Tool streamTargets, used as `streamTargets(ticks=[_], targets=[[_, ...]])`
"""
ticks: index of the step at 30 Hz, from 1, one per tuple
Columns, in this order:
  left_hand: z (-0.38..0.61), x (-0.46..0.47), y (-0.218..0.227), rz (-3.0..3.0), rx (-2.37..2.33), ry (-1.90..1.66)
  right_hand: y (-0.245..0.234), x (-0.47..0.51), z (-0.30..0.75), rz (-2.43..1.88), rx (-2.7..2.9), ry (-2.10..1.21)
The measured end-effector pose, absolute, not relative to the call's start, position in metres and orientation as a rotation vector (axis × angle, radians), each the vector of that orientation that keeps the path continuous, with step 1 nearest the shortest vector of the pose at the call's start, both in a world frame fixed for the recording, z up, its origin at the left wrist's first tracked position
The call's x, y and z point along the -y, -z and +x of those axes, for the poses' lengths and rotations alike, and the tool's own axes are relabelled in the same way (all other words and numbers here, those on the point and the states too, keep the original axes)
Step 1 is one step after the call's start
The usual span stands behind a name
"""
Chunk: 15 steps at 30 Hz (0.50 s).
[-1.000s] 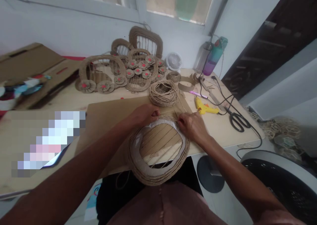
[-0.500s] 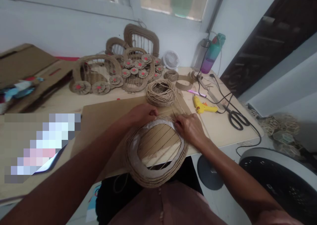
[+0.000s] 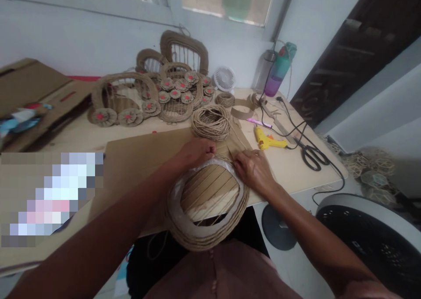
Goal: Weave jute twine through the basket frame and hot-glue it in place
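Note:
A round ring (image 3: 205,243) with cords of jute twine around its outer side and a pale inner band leans between the table's front edge and my lap. Several thin strings cross its opening. At its far rim, my left hand (image 3: 199,153) has its fingers closed; they seem to pinch the twine there, though the fingertips are partly hidden. My right hand (image 3: 252,166) is closed on the rim at the upper right, thumb side toward the opening. Just beyond both hands lies a loose coil of jute twine (image 3: 211,122), with a strand running toward my right hand.
Cardboard (image 3: 141,158) lies under the work. A yellow glue gun (image 3: 271,139), black-handled scissors (image 3: 311,158) and cables are at the right. Twine-covered baskets with paper flowers (image 3: 131,115), a small white fan (image 3: 225,79) and a bottle (image 3: 279,71) stand behind.
My left hand has slid a little to the right along the far rim, closer to my right hand. The right hand and the ring stay nearly in place. The view has shifted slightly.

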<state>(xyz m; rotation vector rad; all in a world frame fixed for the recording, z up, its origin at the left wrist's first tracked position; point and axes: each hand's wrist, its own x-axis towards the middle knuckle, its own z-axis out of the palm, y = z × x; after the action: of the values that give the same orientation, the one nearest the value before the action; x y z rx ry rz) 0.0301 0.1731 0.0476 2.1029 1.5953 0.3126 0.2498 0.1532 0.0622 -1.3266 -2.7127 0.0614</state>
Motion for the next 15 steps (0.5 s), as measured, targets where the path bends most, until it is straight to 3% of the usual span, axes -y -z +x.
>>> streamTargets(ticks=[15], targets=[[0.027, -0.154, -0.056, 2.074, -1.798, -0.207, -0.062, -0.150, 0.253, -1.163, 2.722, 0.002]])
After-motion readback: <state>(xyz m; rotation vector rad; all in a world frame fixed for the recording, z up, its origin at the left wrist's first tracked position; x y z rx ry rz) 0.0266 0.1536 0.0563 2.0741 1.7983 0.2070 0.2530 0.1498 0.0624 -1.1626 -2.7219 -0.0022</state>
